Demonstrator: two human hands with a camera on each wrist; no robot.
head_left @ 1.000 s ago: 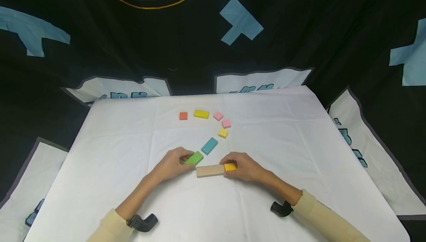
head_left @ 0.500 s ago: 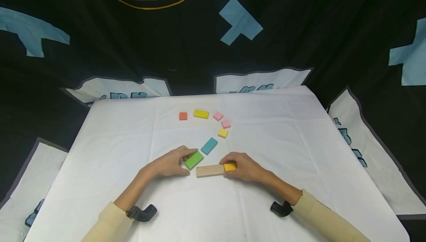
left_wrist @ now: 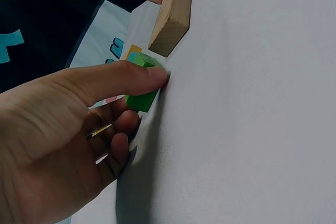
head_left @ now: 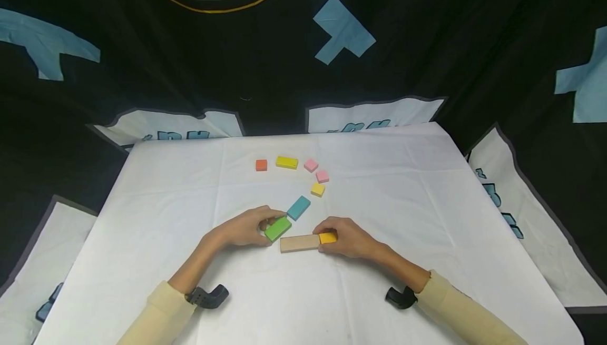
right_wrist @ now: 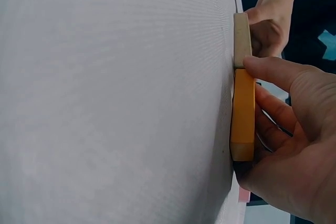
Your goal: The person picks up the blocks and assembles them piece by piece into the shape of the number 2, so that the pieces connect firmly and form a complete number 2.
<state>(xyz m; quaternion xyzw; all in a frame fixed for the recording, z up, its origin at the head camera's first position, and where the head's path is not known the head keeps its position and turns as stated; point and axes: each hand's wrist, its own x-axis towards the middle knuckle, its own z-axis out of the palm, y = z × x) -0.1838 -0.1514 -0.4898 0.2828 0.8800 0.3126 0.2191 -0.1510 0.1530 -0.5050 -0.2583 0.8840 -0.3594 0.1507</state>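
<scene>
The green block (head_left: pixel 278 228) is a flat, smooth-edged oblong in one bright colour, set at a slant; the orange-yellow block (head_left: pixel 328 238) is painted evenly too, while the plain wooden block (head_left: pixel 300 244) is longer, pale and unpainted, with faint grain. All three lie on a table (head_left: pixel 403 187) covered in creased white cloth. Beyond them a curving line of painted blocks runs away from the person: a teal block (head_left: pixel 299 208), a small yellow block (head_left: pixel 317 190), two pink blocks (head_left: pixel 322 176), a long yellow block (head_left: pixel 286 162) and an orange-red block (head_left: pixel 261 165). Behind the table hangs a black curtain (head_left: pixel 237 66) with light-blue shapes, curved yellow lines and white lettered panels. The left hand (head_left: pixel 247 227) pinches the green block, thumb on the near side and fingers curled beyond it; the block's far end is close to the teal one, though whether they touch is unclear, and its near corner is just beside the wooden block's left end. The right hand (head_left: pixel 348 237) grips the orange-yellow block between thumb and fingers, the thumb tip by the joint where that block meets the wooden block's right end.
</scene>
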